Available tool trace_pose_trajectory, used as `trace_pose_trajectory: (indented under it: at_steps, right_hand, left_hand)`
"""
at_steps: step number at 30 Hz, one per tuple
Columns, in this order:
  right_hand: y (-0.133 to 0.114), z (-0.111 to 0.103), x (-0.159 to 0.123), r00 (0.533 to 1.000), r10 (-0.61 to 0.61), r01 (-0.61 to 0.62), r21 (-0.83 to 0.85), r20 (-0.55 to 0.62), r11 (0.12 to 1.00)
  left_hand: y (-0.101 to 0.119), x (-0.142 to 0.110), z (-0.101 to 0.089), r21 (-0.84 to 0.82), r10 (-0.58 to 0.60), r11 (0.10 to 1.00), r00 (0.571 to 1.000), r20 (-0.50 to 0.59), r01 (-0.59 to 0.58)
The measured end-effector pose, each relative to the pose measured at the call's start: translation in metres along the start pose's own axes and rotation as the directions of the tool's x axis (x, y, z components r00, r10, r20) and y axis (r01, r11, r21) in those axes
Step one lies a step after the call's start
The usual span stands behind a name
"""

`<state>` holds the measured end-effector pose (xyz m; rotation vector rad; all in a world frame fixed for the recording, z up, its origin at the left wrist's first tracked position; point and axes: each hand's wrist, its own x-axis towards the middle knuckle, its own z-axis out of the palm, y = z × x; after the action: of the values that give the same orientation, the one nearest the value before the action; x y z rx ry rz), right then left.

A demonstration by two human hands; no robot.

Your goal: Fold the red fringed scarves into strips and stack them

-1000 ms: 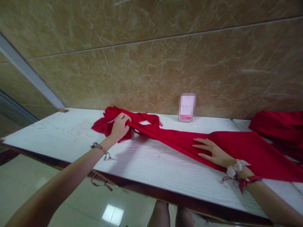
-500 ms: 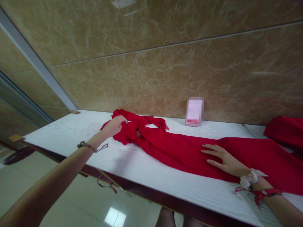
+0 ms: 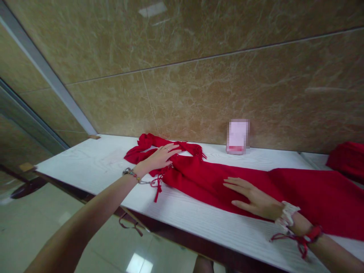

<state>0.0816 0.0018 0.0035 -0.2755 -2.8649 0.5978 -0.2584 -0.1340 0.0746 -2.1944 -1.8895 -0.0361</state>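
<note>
A long red scarf (image 3: 210, 176) with fringed ends stretches along the white table. Its left part is bunched up and loops around a small gap of bare tabletop, while the right part lies fairly flat. My left hand (image 3: 160, 156) reaches over the bunched part with its fingers stretched out, holding nothing that I can see. Flat on the smooth part of the scarf rests my right hand (image 3: 253, 197), fingers spread and pointing left.
The white narrow table (image 3: 85, 163) stands against a brown marbled wall (image 3: 193, 98). A blurred pink-and-white upright object (image 3: 238, 135) leans at the wall. More red cloth (image 3: 347, 161) lies bunched at the far right. A strap (image 3: 129, 223) hangs below the front edge.
My left hand has moved right from the scarf's bunched end, its fingers now stretched out. A fringe now hangs toward the front edge. My right hand has slid left along the cloth.
</note>
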Motion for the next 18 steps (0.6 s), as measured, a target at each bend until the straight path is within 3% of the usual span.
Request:
trace_pose_trajectory:
  at_steps: [3,5,7,12,14,16,18]
  right_hand:
    - [-0.014,0.014,0.014,0.999,0.002,-0.002,0.015,0.050,1.000]
    - [-0.016,0.023,0.018,1.000,0.016,-0.016,0.013,0.022,1.000]
    - [-0.014,0.028,0.018,0.999,-0.002,0.003,0.031,-0.042,0.999]
    - [-0.014,0.023,0.008,0.949,-0.046,0.064,0.047,-0.312,0.997]
    - [-0.018,0.018,0.004,0.931,-0.081,0.094,0.021,-0.357,0.995]
    - [-0.022,0.017,0.002,0.951,-0.133,0.143,0.015,-0.281,0.990]
    - [-0.024,0.019,0.001,0.977,-0.165,0.169,0.018,-0.135,0.985]
  left_hand:
    - [-0.003,0.016,0.003,0.009,0.067,0.998,0.986,0.150,-0.070]
    - [-0.004,0.026,0.002,0.010,0.093,0.995,0.962,0.256,-0.099]
    - [-0.005,0.030,-0.003,0.009,0.111,0.993,0.949,0.294,-0.119]
    - [-0.003,0.007,-0.016,-0.020,0.170,0.986,0.978,0.125,-0.168]
    - [0.002,-0.010,-0.015,-0.035,0.226,0.974,0.967,0.121,-0.223]
    - [0.007,-0.025,-0.011,-0.049,0.241,0.971,0.951,0.193,-0.236]
    - [0.011,-0.033,-0.006,-0.038,0.180,0.984,0.945,0.273,-0.177]
